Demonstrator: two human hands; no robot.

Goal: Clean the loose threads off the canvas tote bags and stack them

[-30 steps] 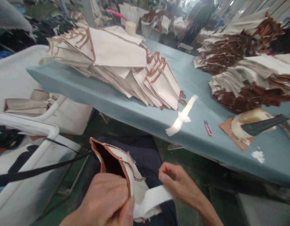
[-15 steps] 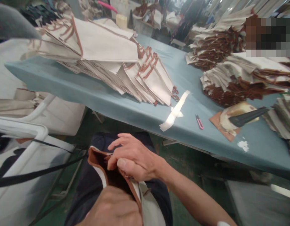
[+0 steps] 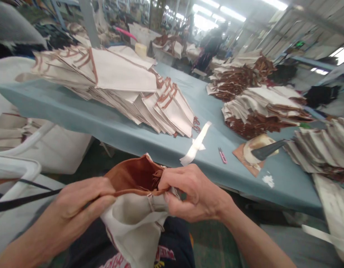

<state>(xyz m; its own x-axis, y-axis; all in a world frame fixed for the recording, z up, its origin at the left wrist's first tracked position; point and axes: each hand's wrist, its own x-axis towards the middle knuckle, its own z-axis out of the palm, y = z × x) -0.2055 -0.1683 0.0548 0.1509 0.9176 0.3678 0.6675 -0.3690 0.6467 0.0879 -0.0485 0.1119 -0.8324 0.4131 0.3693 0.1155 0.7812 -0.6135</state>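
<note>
I hold a cream cloth bag (image 3: pixel 135 219) with a brown lining over my lap, its mouth spread towards me. My left hand (image 3: pixel 76 206) is closed on the left side of the brown rim. My right hand (image 3: pixel 190 191) pinches the right side of the rim, fingers curled round the edge. The brown inside of the bag shows between the two hands, and the cream body hangs down below them.
A long blue-grey table (image 3: pixel 127 130) runs in front of me, bearing a slanted stack of cream bags (image 3: pixel 118 83) and further piles (image 3: pixel 258 108) at the right. A white strip (image 3: pixel 195 143), a small pink cutter (image 3: pixel 222 155) and a dark tool (image 3: pixel 268 149) lie near its edge. White bins (image 3: pixel 26 149) stand at my left.
Both hands have moved apart to the two sides of the bag's rim and pulled its mouth open. The view has tilted upwards, so more of the hall shows.
</note>
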